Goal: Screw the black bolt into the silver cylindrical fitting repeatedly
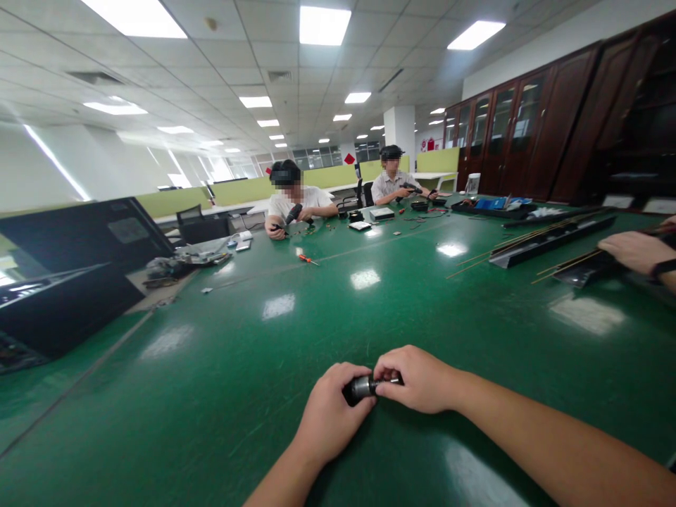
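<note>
A black-and-silver cylindrical part (362, 386) lies level just above or on the green tabletop, close in front of me. Wrapped around its black left end is my left hand (334, 407), with the thumb below and the fingers above. My right hand (417, 380) pinches the thinner shaft-like end on the right, its fingers closed. A bright metal tip shows by the right fingers. The palms and fingers cover much of the part, so its exact kind cannot be made out.
An orange screwdriver (308, 260) lies ahead on the green table (237, 338). Black casings (63, 303) stand at left. Long black channels (552, 241) with thin rods lie at right, near another person's hand (639, 251). Two people with power drills (293, 213) sit opposite.
</note>
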`<state>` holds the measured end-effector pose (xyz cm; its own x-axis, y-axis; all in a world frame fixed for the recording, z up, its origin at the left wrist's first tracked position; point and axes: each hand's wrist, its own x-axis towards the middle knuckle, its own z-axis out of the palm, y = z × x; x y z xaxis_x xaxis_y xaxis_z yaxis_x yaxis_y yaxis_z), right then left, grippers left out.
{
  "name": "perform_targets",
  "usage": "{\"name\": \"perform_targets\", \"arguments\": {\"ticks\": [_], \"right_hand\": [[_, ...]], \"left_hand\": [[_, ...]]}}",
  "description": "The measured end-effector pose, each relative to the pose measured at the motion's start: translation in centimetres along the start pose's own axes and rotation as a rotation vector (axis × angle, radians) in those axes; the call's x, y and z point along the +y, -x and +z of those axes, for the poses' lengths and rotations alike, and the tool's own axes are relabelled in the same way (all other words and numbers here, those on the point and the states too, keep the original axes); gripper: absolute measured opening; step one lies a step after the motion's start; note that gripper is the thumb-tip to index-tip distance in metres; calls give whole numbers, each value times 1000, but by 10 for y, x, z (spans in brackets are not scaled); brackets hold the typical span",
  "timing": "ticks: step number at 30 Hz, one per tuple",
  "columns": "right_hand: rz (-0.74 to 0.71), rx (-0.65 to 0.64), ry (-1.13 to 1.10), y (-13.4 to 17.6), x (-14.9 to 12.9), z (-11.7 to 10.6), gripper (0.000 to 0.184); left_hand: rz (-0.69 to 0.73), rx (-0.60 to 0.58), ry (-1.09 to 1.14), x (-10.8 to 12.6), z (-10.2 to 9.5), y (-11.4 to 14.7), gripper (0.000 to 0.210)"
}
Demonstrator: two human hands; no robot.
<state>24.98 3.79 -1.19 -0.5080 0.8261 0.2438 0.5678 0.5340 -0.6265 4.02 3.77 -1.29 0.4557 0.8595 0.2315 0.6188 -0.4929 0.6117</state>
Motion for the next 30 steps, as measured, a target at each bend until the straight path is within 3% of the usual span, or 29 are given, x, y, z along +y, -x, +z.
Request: {"name": "perform_targets", "arguments": {"ticks": [30], "right_hand": [[-9, -2, 61, 1, 2, 0, 15]], "left_hand": [[-25, 8, -4, 5, -1, 0, 27]]}}
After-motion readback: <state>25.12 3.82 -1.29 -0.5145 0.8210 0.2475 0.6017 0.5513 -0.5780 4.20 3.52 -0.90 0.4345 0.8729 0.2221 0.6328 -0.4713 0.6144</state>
